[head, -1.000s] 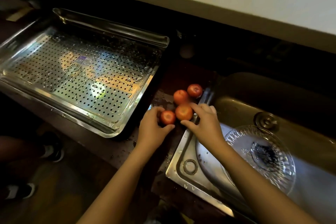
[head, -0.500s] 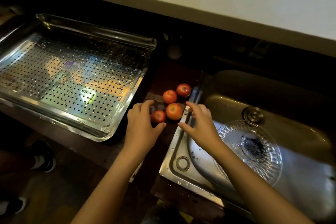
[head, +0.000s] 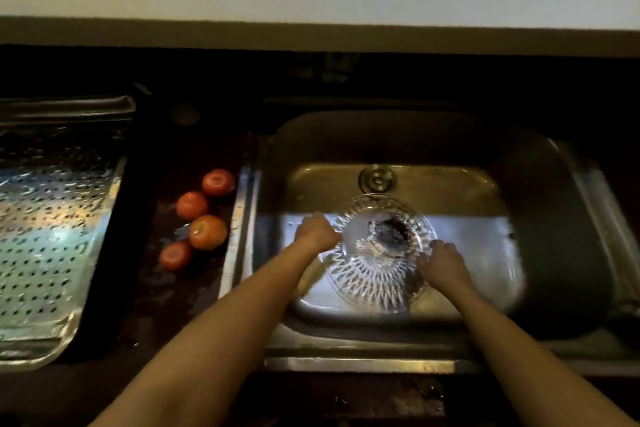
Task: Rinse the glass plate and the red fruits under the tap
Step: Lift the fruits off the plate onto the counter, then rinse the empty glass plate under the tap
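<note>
A cut-glass plate (head: 372, 279) lies in the bottom of the steel sink (head: 540, 218), over the drain. My left hand (head: 317, 232) is at the plate's left rim and my right hand (head: 445, 262) at its right rim, both touching the edge; whether the fingers grip it is hard to tell. Several red fruits (head: 207, 231) sit loose on the dark counter just left of the sink, with neither hand on them. No tap or running water shows.
A perforated steel draining tray (head: 52, 218) fills the counter at the far left. A round metal fitting (head: 376, 178) sits on the sink's back wall. A pale wall runs behind the dark counter.
Both hands left the red fruits and moved right into the sink, to either side of the glass plate. The view swung right, centring on the sink.
</note>
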### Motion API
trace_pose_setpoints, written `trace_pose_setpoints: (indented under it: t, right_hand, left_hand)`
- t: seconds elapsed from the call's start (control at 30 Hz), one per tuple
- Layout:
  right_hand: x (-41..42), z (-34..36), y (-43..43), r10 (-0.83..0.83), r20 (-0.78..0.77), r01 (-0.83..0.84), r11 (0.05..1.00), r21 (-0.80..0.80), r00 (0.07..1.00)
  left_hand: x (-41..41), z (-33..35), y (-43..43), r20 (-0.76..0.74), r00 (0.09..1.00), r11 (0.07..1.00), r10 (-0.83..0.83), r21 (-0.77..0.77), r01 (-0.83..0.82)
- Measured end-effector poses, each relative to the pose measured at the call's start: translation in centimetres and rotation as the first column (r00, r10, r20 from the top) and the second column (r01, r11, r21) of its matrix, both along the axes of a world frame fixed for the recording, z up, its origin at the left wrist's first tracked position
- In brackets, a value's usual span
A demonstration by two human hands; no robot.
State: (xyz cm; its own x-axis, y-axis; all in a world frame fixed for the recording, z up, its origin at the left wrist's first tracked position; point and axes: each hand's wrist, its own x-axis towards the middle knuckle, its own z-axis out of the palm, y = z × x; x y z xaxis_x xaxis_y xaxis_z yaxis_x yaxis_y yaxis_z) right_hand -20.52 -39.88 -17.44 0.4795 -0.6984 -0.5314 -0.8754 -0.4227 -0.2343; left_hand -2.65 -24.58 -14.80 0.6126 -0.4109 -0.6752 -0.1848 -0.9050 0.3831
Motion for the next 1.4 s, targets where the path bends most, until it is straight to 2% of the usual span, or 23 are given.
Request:
trace_pose_setpoints:
  t: [0.1,0.17,0.27,0.37,0.4,0.47,0.53,0.7,0.77,0.83,0.87,0.93,1.0,1.07,1.17,1.23,1.3,1.4]
  right_hand:
    - [-1.2,-1.8,-1.5,-0.069,-0.092,0.069,0.998,0.0,0.993]
    - [-1.4,-2.8,-1.9,-0.137,-0.106,0.141,0.989,0.033,0.985]
    - [-1.3,-4.1,-2.4,-0.151,-0.111,0.162,0.981,0.105,0.982]
    - [-1.6,-4.8,-3.1,-0.173,-0.114,0.185,0.977,0.102,0.978]
    - [-1.8,-4.8,-3.3,-0.178,-0.12,0.189,0.978,0.092,0.977]
    - [-2.0,-4.4,-3.6,-0.234,-0.105,0.245,0.964,0.105,0.967]
    - [-2.1,-3.6,-3.8,-0.242,-0.079,0.249,0.964,0.092,0.967]
    - [-2.8,1.2,-4.8,-0.216,0.107,0.207,0.974,0.091,0.971]
    - [-3.4,4.4,-4.9,-0.282,0.253,0.253,0.957,0.141,0.926]
    - [-4.4,8.1,-4.8,-0.344,0.333,0.311,0.939,0.149,0.878]
    - [-5.2,10.0,-4.6,-0.329,0.344,0.31,0.944,0.111,0.879]
    - [-7.3,13.4,-4.3,-0.255,0.4,0.31,0.947,-0.078,0.88]
    - [-9.9,16.6,-3.5,-0.192,0.501,0.382,0.871,-0.31,0.844]
    - [-12.4,18.5,-3.0,-0.191,0.539,0.465,0.772,-0.434,0.821]
    - [-14.5,18.5,-3.1,-0.395,0.412,0.54,0.772,-0.335,0.821]
    - [-14.9,17.4,-3.2,-0.448,0.368,0.546,0.806,-0.227,0.815]
    - [-15.3,15.9,-3.7,-0.433,0.439,0.548,0.818,-0.177,0.787]
    - [-15.7,14.2,-4.2,-0.466,0.595,0.626,0.775,-0.081,0.654]
  left_hand:
    - [0.4,-3.6,-0.9,-0.009,0.999,0.99,0.04,0.133,-0.038]
    - [0.4,-5.3,-1.1,-0.024,0.996,0.985,0.089,0.148,-0.084]
    - [0.5,-6.7,-1.7,-0.016,0.992,0.986,0.124,0.11,-0.121]
    - [0.4,-7.6,-2.3,-0.061,0.981,0.982,0.186,-0.001,-0.187]
    - [0.2,-7.7,-2.4,-0.115,0.963,0.966,0.245,-0.058,-0.253]
    - [-0.5,-7.2,-2.4,-0.216,0.907,0.895,0.362,-0.191,-0.403]
    - [-1.0,-6.1,-2.6,-0.241,0.88,0.83,0.409,-0.303,-0.469]
    - [-1.8,-1.6,-3.5,-0.169,0.923,0.715,0.345,-0.59,-0.375]
    - [-2.2,0.2,-4.2,-0.073,0.921,0.671,0.382,-0.663,-0.331]
    - [-2.7,2.1,-5.1,0.009,0.903,0.632,0.43,-0.717,-0.294]
    - [-3.1,3.0,-5.6,0.007,0.894,0.612,0.447,-0.731,-0.301]
    - [-3.8,4.7,-6.5,-0.028,0.887,0.587,0.461,-0.74,-0.329]
    - [-4.5,6.1,-7.3,-0.073,0.88,0.578,0.469,-0.728,-0.368]
    - [-5.2,7.2,-8.1,-0.099,0.872,0.577,0.479,-0.714,-0.397]
    - [-6.4,8.3,-8.9,-0.098,0.875,0.588,0.475,-0.704,-0.398]
    - [-7.0,8.5,-9.3,-0.148,0.878,0.572,0.455,-0.707,-0.415]
    - [-7.5,8.6,-9.7,-0.167,0.882,0.567,0.441,-0.71,-0.418]
    - [-8.2,8.9,-10.3,-0.177,0.882,0.559,0.437,-0.714,-0.421]
